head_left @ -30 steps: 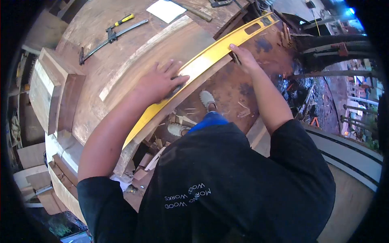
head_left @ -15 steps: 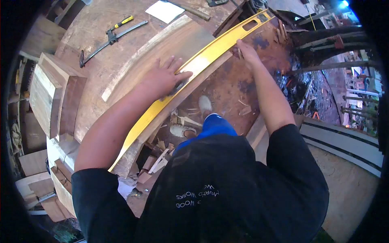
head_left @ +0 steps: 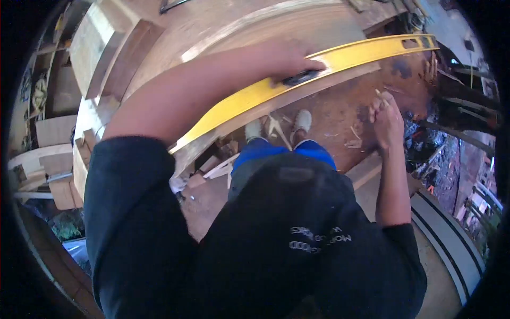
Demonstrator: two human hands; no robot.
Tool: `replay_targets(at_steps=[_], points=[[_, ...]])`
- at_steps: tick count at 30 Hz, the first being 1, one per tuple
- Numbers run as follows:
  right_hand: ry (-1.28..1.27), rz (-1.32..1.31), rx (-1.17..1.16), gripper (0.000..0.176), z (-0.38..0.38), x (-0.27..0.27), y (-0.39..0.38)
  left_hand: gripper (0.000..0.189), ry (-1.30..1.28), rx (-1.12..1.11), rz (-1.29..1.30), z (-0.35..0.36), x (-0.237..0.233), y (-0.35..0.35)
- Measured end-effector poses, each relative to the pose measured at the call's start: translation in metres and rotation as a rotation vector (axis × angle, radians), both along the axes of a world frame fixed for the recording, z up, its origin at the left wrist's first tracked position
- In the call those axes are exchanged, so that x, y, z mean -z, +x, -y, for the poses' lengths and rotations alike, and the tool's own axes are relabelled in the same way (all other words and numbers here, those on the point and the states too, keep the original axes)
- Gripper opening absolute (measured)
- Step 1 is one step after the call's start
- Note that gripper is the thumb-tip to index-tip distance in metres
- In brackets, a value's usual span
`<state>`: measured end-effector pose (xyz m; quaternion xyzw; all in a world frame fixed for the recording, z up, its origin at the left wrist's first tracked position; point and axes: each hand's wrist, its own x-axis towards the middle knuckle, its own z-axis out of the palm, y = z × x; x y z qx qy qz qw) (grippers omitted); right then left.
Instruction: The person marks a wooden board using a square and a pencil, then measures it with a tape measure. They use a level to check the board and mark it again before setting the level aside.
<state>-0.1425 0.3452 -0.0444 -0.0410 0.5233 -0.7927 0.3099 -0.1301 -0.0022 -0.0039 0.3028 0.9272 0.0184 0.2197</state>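
A long yellow spirit level lies along the near edge of a wide wooden board, with a strip of the board showing on my side of it. My left hand grips the middle of the level by its dark vial window. Its thumb points right along the level, and motion blurs the other fingers. Away from the board, my right hand is raised over the ground on the right. Its fingers are curled round a thin, light-coloured pencil, whose tip sticks up.
Angled wooden pieces stand at the left end of the bench. Offcuts lie below the board near my shoes. Shavings are scattered on the brown ground. At lower right is a grey slatted panel.
My right hand has left the level and moved right and down towards me. My left hand has shifted from the board onto the level. The view has turned and tipped downwards.
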Motion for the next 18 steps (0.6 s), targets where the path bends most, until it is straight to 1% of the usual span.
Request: replay_targets(at_steps=[1,3,4,5,6,7,9,10,11,12,13,15,18], points=[[-0.007,0.005,-0.002,0.034,0.013,-0.015,0.017,0.114,-0.007,-0.002,0.005,-0.001,-0.001,-0.003],[0.431,-0.144,-0.244,0.040,0.056,-0.046,0.059,0.118,-0.063,-0.041,0.169,-0.006,-0.003,-0.007],[0.458,-0.200,-0.217,0.049,0.083,-0.047,0.082,0.118,-0.053,-0.022,0.172,-0.008,-0.009,-0.005],[0.400,-0.161,-0.333,0.045,0.102,-0.050,0.099,0.120,-0.103,0.002,0.131,-0.008,-0.017,-0.002],[0.425,-0.301,-0.398,0.039,0.124,-0.049,0.113,0.121,-0.152,0.024,0.077,-0.008,-0.022,0.000],[0.452,-0.441,-0.466,0.034,0.149,-0.045,0.126,0.123,-0.099,0.057,0.052,-0.003,-0.013,-0.004],[0.435,-0.575,-0.364,0.024,0.196,-0.031,0.156,0.122,-0.077,0.080,0.078,0.000,-0.013,-0.005],[0.453,-0.575,-0.353,0.024,0.212,-0.031,0.166,0.122,-0.077,0.082,0.112,0.001,-0.015,-0.005],[0.506,-0.573,-0.348,0.020,0.226,-0.032,0.173,0.122,-0.066,0.095,0.106,0.003,-0.017,-0.004],[0.560,-0.570,-0.346,0.016,0.237,-0.033,0.179,0.109,-0.064,0.097,0.108,0.004,-0.019,-0.004],[0.575,-0.566,-0.340,0.016,0.245,-0.034,0.184,0.097,-0.061,0.099,0.113,0.005,-0.020,-0.003],[0.661,-0.589,-0.364,0.019,0.256,-0.035,0.190,0.097,-0.015,0.124,0.068,0.008,-0.012,-0.003],[0.713,-0.609,-0.309,0.019,0.266,-0.034,0.197,0.099,0.044,0.147,0.020,0.011,-0.010,-0.002]])
